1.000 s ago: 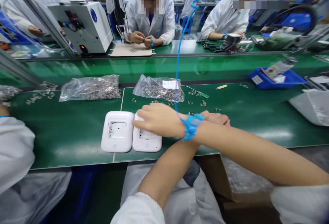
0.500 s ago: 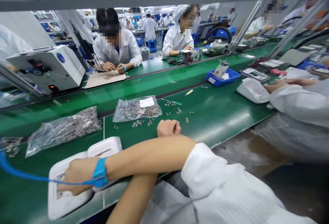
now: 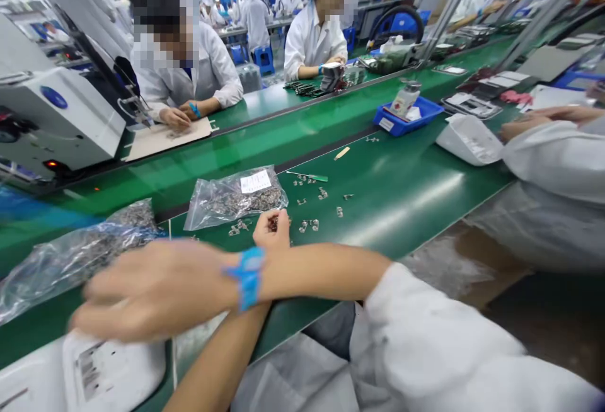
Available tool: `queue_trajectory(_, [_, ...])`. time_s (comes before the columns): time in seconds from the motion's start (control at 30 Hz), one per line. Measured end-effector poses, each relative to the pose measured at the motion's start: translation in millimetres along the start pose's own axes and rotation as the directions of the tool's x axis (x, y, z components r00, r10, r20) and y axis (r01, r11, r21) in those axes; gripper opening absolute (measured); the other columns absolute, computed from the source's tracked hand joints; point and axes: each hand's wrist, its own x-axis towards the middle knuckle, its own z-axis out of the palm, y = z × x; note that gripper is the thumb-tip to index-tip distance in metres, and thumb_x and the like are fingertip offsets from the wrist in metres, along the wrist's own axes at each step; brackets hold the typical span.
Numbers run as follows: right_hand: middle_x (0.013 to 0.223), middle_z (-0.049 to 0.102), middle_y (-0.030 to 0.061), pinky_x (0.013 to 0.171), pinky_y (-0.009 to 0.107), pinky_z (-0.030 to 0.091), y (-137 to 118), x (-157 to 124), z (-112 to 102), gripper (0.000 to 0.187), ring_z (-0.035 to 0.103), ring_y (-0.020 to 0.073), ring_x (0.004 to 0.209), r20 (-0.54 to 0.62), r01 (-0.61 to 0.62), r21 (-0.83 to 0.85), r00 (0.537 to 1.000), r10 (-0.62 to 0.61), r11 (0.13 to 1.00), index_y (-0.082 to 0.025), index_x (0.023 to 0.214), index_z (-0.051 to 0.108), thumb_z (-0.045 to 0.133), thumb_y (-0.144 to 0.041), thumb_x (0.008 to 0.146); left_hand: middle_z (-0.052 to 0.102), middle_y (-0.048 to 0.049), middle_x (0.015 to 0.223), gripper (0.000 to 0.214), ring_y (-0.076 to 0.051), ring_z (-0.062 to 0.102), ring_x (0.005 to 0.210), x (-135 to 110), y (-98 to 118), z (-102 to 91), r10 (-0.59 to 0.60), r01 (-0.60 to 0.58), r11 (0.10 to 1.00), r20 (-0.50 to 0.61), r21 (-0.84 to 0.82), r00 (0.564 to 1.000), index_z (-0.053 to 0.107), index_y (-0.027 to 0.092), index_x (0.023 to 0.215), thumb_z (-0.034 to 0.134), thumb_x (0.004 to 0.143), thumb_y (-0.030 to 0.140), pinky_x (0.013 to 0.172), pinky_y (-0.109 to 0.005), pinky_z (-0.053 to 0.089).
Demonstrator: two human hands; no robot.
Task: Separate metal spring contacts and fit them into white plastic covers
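Note:
My arms are crossed over the green bench (image 3: 401,191). My right hand (image 3: 155,289), with a blue wrist strap (image 3: 246,276), reaches left and hovers blurred, fingers spread, above a white plastic casing (image 3: 113,368). A second white casing (image 3: 14,387) lies at the frame's left edge. My left hand (image 3: 271,229) passes under the right forearm and pinches some small metal parts next to loose metal parts (image 3: 307,223) on the bench. A clear bag of metal parts (image 3: 236,198) with a white label lies just behind that hand.
A larger clear bag (image 3: 70,254) of parts lies at the left. A white machine (image 3: 57,116) stands far left. A blue tray (image 3: 406,116) and a white tray (image 3: 467,141) sit to the right, by a neighbour's sleeve (image 3: 558,160). People in white coats work opposite.
My view swung right and down. My right hand lifted off the white casing and now hovers above it. My left hand moved toward the labelled bag and picked up small parts.

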Motion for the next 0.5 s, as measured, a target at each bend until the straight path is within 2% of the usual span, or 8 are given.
queue_trajectory(0.1, [0.098, 0.07, 0.0033, 0.095, 0.032, 0.056, 62, -72, -13, 0.036, 0.064, 0.0182, 0.104, -0.214, -0.266, 0.032, 0.94, 0.267, 0.963, -0.026, 0.094, 0.069, 0.036, -0.036, 0.104, 0.055, 0.0026, 0.064, 0.032, -0.014, 0.054, 0.058, 3, 2, 5.6, -0.113, 0.111, 0.992, -0.023, -0.064, 0.993, 0.065, 0.019, 0.084, 0.054, 0.095, 0.047, 0.048, -0.022, 0.048])
queue_trajectory(0.17, [0.093, 0.068, 0.0068, 0.081, 0.033, 0.057, 102, -120, -13, 0.02, 0.065, 0.0205, 0.093, -0.215, -0.358, 0.085, 0.905, 0.368, 0.93, -0.024, 0.096, 0.064, 0.05, -0.037, 0.101, 0.053, 0.0041, 0.065, 0.036, -0.011, 0.051, 0.057, 6, 4, 9.8, -0.195, 0.187, 0.961, -0.021, -0.204, 0.981, 0.062, 0.019, 0.084, 0.053, 0.096, 0.052, 0.05, -0.02, 0.047])
queue_trajectory(0.2, [0.09, 0.067, 0.0064, 0.074, 0.033, 0.056, 118, -141, -11, 0.02, 0.064, 0.02, 0.085, -0.208, -0.399, 0.117, 0.886, 0.415, 0.909, -0.022, 0.098, 0.062, 0.061, -0.042, 0.095, 0.053, 0.0048, 0.065, 0.037, -0.01, 0.05, 0.055, 7, 5, 11.8, -0.242, 0.227, 0.926, -0.009, -0.302, 0.97, 0.058, 0.02, 0.083, 0.055, 0.095, 0.054, 0.051, -0.019, 0.046])
queue_trajectory(0.23, [0.087, 0.065, 0.0055, 0.065, 0.031, 0.055, 130, -159, -7, 0.034, 0.062, 0.0188, 0.076, -0.192, -0.434, 0.158, 0.868, 0.459, 0.887, -0.021, 0.102, 0.059, 0.073, -0.048, 0.086, 0.054, 0.0052, 0.065, 0.038, -0.008, 0.049, 0.054, 8, 5, 13.6, -0.285, 0.265, 0.881, 0.007, -0.392, 0.958, 0.055, 0.02, 0.082, 0.06, 0.093, 0.055, 0.051, -0.018, 0.045])
queue_trajectory(0.3, [0.088, 0.065, 0.003, 0.059, 0.028, 0.052, 141, -183, 3, 0.058, 0.06, 0.0152, 0.068, -0.083, -0.477, 0.307, 0.849, 0.522, 0.824, -0.018, 0.111, 0.055, 0.084, -0.05, 0.073, 0.056, 0.0049, 0.064, 0.043, -0.007, 0.051, 0.053, 9, 6, 15.9, -0.347, 0.318, 0.812, 0.032, -0.489, 0.937, 0.049, 0.02, 0.078, 0.067, 0.088, 0.057, 0.052, -0.017, 0.044])
queue_trajectory(0.33, [0.089, 0.065, 0.0019, 0.06, 0.027, 0.052, 142, -189, 7, 0.058, 0.06, 0.0143, 0.068, -0.034, -0.475, 0.353, 0.855, 0.518, 0.806, -0.018, 0.115, 0.054, 0.085, -0.046, 0.074, 0.056, 0.0047, 0.063, 0.045, -0.007, 0.052, 0.053, 8, 6, 16.1, -0.366, 0.334, 0.806, 0.033, -0.488, 0.93, 0.048, 0.02, 0.077, 0.068, 0.087, 0.059, 0.051, -0.018, 0.045])
queue_trajectory(0.4, [0.09, 0.067, 0.0008, 0.066, 0.026, 0.052, 137, -194, 13, 0.041, 0.063, 0.0139, 0.073, -0.005, -0.432, 0.379, 0.883, 0.469, 0.818, -0.02, 0.119, 0.054, 0.076, -0.03, 0.085, 0.055, 0.0044, 0.062, 0.049, -0.007, 0.052, 0.052, 6, 6, 14.0, -0.383, 0.349, 0.81, 0.026, -0.471, 0.923, 0.048, 0.019, 0.075, 0.066, 0.086, 0.064, 0.05, -0.018, 0.044])
queue_trajectory(0.5, [0.088, 0.067, 0.0006, 0.07, 0.025, 0.051, 130, -192, 15, 0.022, 0.063, 0.0134, 0.076, -0.116, -0.35, 0.357, 0.903, 0.413, 0.866, -0.022, 0.112, 0.059, 0.057, -0.011, 0.093, 0.054, 0.0047, 0.063, 0.051, -0.006, 0.049, 0.051, 2, 7, 6.4, -0.355, 0.328, 0.81, 0.04, -0.487, 0.934, 0.048, 0.019, 0.074, 0.065, 0.086, 0.065, 0.049, -0.019, 0.043])
